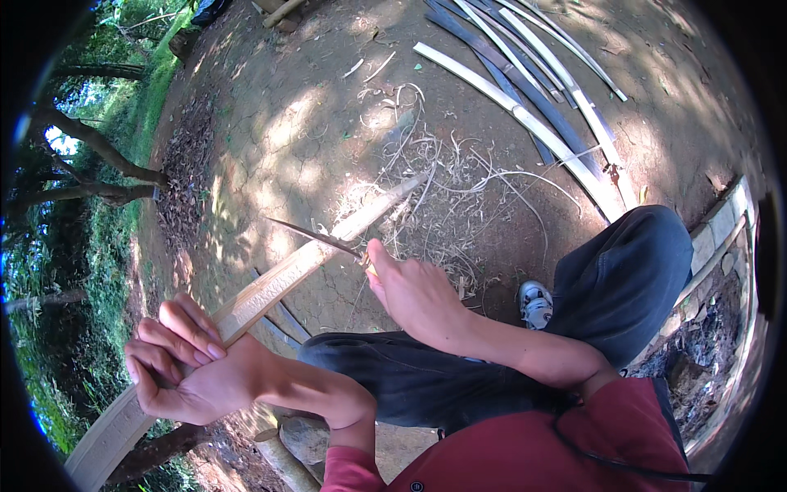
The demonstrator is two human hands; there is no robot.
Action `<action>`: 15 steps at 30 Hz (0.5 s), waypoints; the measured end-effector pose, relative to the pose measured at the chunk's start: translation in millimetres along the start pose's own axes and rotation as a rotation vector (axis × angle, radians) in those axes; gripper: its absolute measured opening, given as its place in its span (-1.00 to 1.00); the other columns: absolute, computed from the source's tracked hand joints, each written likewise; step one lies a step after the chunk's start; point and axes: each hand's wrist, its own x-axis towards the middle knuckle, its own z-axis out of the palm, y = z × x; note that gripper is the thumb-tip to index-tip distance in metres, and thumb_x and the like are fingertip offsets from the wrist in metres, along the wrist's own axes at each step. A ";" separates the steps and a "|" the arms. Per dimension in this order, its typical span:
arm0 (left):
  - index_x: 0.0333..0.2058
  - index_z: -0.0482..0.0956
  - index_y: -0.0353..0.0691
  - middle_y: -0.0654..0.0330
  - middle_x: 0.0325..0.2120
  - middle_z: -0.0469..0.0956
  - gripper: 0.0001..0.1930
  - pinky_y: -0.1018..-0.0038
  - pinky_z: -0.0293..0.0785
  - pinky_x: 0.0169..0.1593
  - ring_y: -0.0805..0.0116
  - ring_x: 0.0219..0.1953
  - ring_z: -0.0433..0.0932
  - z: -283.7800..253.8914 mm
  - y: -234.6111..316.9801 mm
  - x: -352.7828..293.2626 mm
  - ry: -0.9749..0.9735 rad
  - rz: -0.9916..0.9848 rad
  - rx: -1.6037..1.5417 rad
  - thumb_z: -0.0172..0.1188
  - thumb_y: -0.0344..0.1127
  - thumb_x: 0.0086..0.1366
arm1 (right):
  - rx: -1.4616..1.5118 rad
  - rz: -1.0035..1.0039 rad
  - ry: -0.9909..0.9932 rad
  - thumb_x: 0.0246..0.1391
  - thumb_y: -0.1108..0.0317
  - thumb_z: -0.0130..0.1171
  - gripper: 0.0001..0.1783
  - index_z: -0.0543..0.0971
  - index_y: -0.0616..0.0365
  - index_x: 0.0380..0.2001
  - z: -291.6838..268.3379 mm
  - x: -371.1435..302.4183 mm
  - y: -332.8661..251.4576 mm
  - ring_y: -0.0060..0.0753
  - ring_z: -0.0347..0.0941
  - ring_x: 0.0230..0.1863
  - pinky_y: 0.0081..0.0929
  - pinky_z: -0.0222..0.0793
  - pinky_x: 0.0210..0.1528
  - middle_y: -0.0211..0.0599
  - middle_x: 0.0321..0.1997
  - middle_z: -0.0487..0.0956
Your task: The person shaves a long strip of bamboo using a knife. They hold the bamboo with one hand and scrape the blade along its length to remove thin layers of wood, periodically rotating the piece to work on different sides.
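A long pale strip of split wood, perhaps bamboo point(283, 283), runs slantwise from the lower left to the middle of the head view. My left hand point(193, 361) has its fingers wrapped round the strip's lower part. In my right hand point(418, 299) is a knife point(316, 235), gripped by its handle, which the fist mostly hides. The narrow dark blade lies across the strip's upper face, towards its far end. Below that far end, thin curled shavings point(438, 213) are heaped on the ground.
Several long split strips point(525, 115), pale and dark, lie on the earth at the far right. My bent leg point(627, 275) and shoe point(535, 303) are at the right. A cut log point(287, 463) lies low in the middle. Trees point(98, 148) and greenery line the left.
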 end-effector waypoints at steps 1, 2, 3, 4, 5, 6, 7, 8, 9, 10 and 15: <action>-0.71 0.10 -0.05 0.30 -0.83 0.09 -0.64 0.65 0.00 -0.73 0.52 -0.84 0.04 -1.5 0.4 0.7 -0.018 0.005 -0.006 -0.18 -0.27 0.31 | 0.019 0.002 -0.020 0.22 0.32 -0.02 -0.71 0.27 0.27 -0.10 -2.4 -2.0 -3.8 0.02 0.51 -0.60 -0.16 0.40 -0.60 -0.12 -0.72 0.48; -0.71 0.06 -0.04 0.32 -0.82 0.05 -0.64 0.65 -0.06 -0.74 0.54 -0.83 -0.01 -1.1 2.4 -0.1 -0.003 -0.002 -0.020 -0.17 -0.26 0.29 | 0.039 0.005 -0.041 0.22 0.32 -0.01 -0.71 0.27 0.27 -0.11 -5.4 -4.7 -8.7 0.03 0.51 -0.60 -0.16 0.41 -0.59 -0.12 -0.72 0.47; -0.72 0.03 -0.02 0.33 -0.82 0.01 -0.64 0.66 -0.11 -0.74 0.55 -0.83 -0.06 1.1 3.6 -1.6 0.014 -0.006 -0.038 -0.15 -0.26 0.26 | 0.069 -0.002 -0.073 0.22 0.32 -0.01 -0.72 0.27 0.27 -0.12 -14.5 -9.4 -18.8 0.04 0.51 -0.59 -0.15 0.41 -0.57 -0.11 -0.72 0.47; -0.72 0.00 -0.01 0.35 -0.81 -0.04 -0.63 0.66 -0.16 -0.74 0.56 -0.82 -0.10 4.0 0.8 -3.9 0.032 -0.013 -0.062 -0.14 -0.25 0.24 | 0.093 -0.005 -0.101 0.22 0.32 -0.01 -0.73 0.27 0.27 -0.14 -28.0 -15.1 -29.9 0.05 0.51 -0.58 -0.14 0.42 -0.56 -0.10 -0.72 0.47; -0.72 0.00 -0.01 0.35 -0.82 -0.03 -0.63 0.66 -0.16 -0.74 0.56 -0.82 -0.11 7.3 -1.8 -5.0 0.040 -0.001 -0.059 -0.15 -0.24 0.26 | 0.118 -0.008 -0.130 0.22 0.32 -0.01 -0.74 0.27 0.27 -0.15 -35.4 -16.9 -35.1 0.06 0.51 -0.58 -0.13 0.42 -0.54 -0.09 -0.72 0.47; -0.72 0.00 -0.01 0.35 -0.81 -0.03 -0.63 0.66 -0.16 -0.74 0.56 -0.82 -0.11 10.2 -3.6 -8.2 0.043 0.003 -0.042 -0.15 -0.24 0.26 | 0.096 0.043 -0.104 0.22 0.32 -0.02 -0.74 0.27 0.27 -0.16 -31.7 -17.1 -29.2 0.07 0.51 -0.57 -0.11 0.42 -0.53 -0.07 -0.71 0.47; -0.72 0.00 -0.01 0.35 -0.81 -0.03 -0.63 0.66 -0.16 -0.74 0.56 -0.82 -0.11 12.7 -2.9 -7.6 0.042 0.018 -0.022 -0.16 -0.24 0.26 | 0.076 0.082 -0.075 0.22 0.32 -0.02 -0.75 0.27 0.27 -0.17 -22.0 -11.4 -20.8 0.08 0.51 -0.57 -0.10 0.42 -0.52 -0.06 -0.71 0.48; -0.72 0.00 -0.01 0.35 -0.81 -0.03 -0.63 0.65 -0.17 -0.74 0.57 -0.82 -0.10 14.0 -1.3 -7.9 0.042 0.034 -0.002 -0.17 -0.24 0.27 | 0.057 0.121 -0.046 0.22 0.32 -0.03 -0.75 0.26 0.27 -0.18 -10.4 -7.2 -10.6 0.08 0.51 -0.56 -0.09 0.42 -0.51 -0.04 -0.71 0.48; -0.71 0.00 -0.01 0.35 -0.81 -0.04 -0.63 0.65 -0.17 -0.73 0.57 -0.81 -0.11 11.1 -1.7 -6.3 0.069 0.049 0.091 -0.19 -0.23 0.28 | -0.001 0.031 0.004 0.23 0.32 -0.04 -0.74 0.25 0.29 -0.17 -9.4 -1.3 -3.8 0.08 0.52 -0.56 -0.09 0.41 -0.53 -0.03 -0.71 0.48; -0.71 0.02 -0.02 0.34 -0.82 -0.01 -0.62 0.66 -0.14 -0.73 0.57 -0.83 -0.09 11.0 -1.9 -6.5 0.082 0.059 0.082 -0.19 -0.23 0.29 | -0.004 0.053 -0.019 0.24 0.32 -0.05 -0.74 0.25 0.30 -0.17 -7.5 -2.0 -2.7 0.08 0.51 -0.56 -0.09 0.41 -0.53 -0.02 -0.70 0.48; -0.71 0.04 -0.03 0.33 -0.84 0.01 -0.61 0.69 -0.07 -0.71 0.57 -0.85 -0.06 15.5 -1.6 -12.5 0.130 0.100 0.127 -0.19 -0.21 0.33 | 0.093 0.048 -0.047 0.24 0.34 -0.07 -0.75 0.27 0.33 -0.16 -26.7 -23.6 -25.9 0.13 0.50 -0.56 -0.11 0.42 -0.54 0.08 -0.62 0.51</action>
